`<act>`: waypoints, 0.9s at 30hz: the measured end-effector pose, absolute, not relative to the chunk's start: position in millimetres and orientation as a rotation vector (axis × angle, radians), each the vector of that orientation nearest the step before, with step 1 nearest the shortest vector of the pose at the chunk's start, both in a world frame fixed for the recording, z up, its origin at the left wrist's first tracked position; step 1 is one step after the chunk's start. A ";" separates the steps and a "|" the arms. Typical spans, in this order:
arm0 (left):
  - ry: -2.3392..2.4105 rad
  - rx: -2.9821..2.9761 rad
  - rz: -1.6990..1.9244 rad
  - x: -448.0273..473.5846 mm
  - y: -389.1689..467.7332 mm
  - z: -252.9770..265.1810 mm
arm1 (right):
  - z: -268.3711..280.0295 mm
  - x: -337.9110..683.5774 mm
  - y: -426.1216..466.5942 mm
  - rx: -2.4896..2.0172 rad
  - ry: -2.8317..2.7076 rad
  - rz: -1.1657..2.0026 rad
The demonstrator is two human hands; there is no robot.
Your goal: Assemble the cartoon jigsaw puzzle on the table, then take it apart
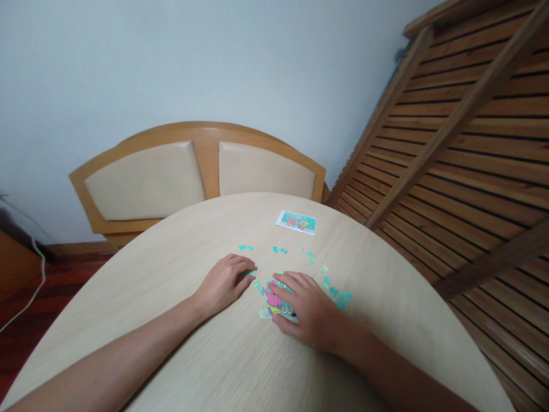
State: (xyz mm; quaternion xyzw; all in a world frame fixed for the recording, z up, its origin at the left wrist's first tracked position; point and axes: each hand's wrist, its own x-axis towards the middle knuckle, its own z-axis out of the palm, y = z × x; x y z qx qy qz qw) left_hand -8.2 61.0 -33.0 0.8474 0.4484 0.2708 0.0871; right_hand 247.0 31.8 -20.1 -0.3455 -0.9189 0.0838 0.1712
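Observation:
A partly assembled jigsaw puzzle (274,298), with a pink cartoon figure on teal, lies flat on the round table. My right hand (306,306) rests over its right side, fingers stretched out and apart, hiding part of the picture. To the left, my left hand (225,281) is low over the table, thumb and fingertips closed around a small teal puzzle piece (249,274), mostly covered by the fingers. Several joined teal pieces (258,286) run between that hand and the picture.
Loose teal pieces (246,248) and more pieces (280,250) lie beyond my hands; a cluster (343,299) sits to the right. Farther back is a picture card (297,222). A padded headboard (206,134) stands behind the table (184,229), with a wooden slatted panel (463,131) at right.

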 end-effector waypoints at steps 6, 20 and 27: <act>1.323 2.437 0.837 -8.2 62.5 -34.7 | -19.7 247.3 28.9 -0.972 -2.607 0.241; 1.322 2.280 0.917 -7.6 63.7 -33.4 | -16.7 245.9 24.7 -0.938 -2.603 0.263; 1.533 2.366 0.903 -8.2 64.8 -35.2 | -17.2 244.6 23.4 -0.889 -2.611 0.333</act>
